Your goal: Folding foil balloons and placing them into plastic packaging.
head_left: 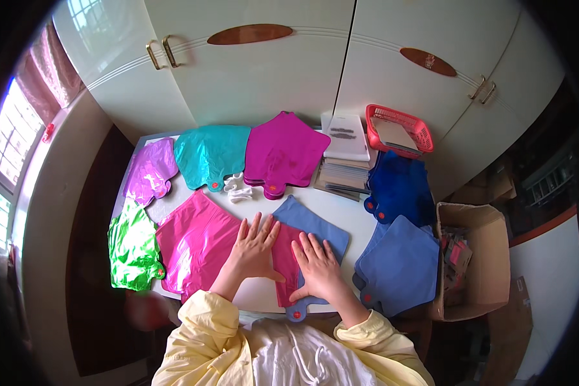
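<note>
My left hand [256,244] lies flat, fingers spread, gripping nothing, on the magenta foil balloon [285,257] at the counter's [341,207] near edge; my right hand [318,265] presses open-palmed across it and the pale blue foil balloon [315,222] beneath.

Under our palms we see a flat, light blue balloon of matte foil [315,225], deflated, lying diagonally near the front edge of the tabletop, its orange-dotted neck toward us; a dark pink foil piece [285,257] rests across its middle.
</note>
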The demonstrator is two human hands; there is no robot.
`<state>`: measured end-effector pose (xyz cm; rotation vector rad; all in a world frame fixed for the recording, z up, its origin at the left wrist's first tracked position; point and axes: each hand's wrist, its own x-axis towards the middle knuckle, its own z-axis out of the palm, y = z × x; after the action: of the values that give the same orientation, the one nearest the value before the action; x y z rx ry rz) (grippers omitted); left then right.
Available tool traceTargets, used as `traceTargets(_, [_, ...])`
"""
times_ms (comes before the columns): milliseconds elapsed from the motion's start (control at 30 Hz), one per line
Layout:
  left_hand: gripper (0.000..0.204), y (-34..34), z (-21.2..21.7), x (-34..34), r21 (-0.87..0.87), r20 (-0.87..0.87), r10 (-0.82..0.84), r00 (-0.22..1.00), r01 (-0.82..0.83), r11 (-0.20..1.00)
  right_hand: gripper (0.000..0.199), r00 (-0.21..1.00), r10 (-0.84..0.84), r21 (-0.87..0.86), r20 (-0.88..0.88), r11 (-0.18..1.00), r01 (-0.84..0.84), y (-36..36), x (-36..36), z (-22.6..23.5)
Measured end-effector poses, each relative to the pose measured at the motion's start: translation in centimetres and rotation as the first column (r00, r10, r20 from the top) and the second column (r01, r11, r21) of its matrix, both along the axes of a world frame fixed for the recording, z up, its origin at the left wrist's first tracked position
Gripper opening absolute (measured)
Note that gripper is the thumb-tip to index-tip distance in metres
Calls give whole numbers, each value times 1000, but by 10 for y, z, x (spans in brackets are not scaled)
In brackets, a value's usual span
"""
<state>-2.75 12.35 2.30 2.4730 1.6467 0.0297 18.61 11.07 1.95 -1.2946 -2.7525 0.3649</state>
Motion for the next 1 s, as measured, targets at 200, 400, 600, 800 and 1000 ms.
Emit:
traceTargets(200, [131,-2,14,7,-6,-94,-82,992,81,997,131,1000,-9,15,13,1000,8,0,0,-2])
traceTargets(400, [127,-11,3,7,8,39,-243,969,243,970,93,982,-24,79,-186,996,40,17,7,-7])
traceTargets(600, [121,-11,8,17,5,-36,-282,959,282,959,49,867,-398,325,-300,812,485,40,19,-16])
traceTargets(800, [120,-11,12,19,-40,-47,-274,961,273,961,45,795,-577,175,-189,777,605,51,9,-15])
traceTargets(1000, [125,-12,11,17,0,16,-267,964,267,964,40,824,-396,-68,-405,912,405,51,24,-7])
